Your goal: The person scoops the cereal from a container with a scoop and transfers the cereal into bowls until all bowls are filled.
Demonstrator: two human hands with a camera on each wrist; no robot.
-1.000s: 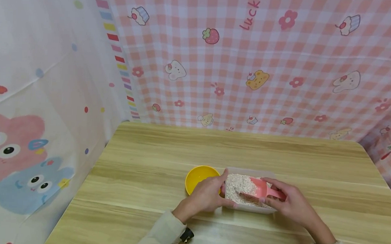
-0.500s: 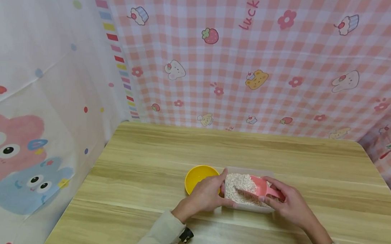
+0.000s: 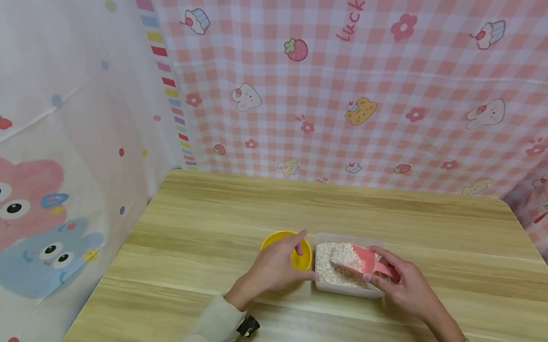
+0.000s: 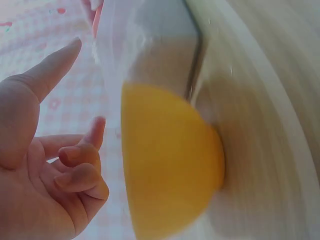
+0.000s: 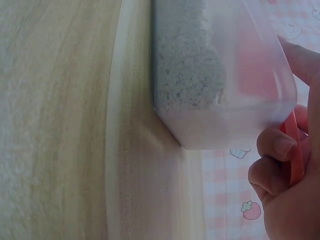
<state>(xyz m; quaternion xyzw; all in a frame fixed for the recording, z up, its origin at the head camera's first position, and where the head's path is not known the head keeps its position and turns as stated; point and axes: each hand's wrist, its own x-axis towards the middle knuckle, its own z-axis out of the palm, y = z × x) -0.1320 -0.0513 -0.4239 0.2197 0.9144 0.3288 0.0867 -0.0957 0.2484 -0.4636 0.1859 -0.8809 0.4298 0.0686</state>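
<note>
My right hand (image 3: pixel 408 284) grips the handle of a pink scoop (image 3: pixel 366 260), heaped with pale oat-like flakes (image 3: pixel 330 258). The scoop's bowl sits inside a clear plastic box (image 3: pixel 349 291) of the same flakes; in the right wrist view, fingers curl round the handle (image 5: pixel 295 150) beside the box wall. My left hand (image 3: pixel 270 266) hovers over the near side of a yellow bowl (image 3: pixel 278 235), partly hiding it. In the left wrist view that hand (image 4: pixel 45 165) holds nothing, thumb extended and fingers loosely bent, apart from the bowl (image 4: pixel 165 160).
Bowl and box stand side by side on a wood-grain table (image 3: pixel 199 239). A pink checked cloth (image 3: pixel 268 90) hangs behind the table, and a white cartoon-print cloth (image 3: pixel 123 85) hangs along its left side.
My left hand has let go of the box's left end and moved left over the yellow bowl. The scoop has barely moved, and its load of flakes looks fuller.
</note>
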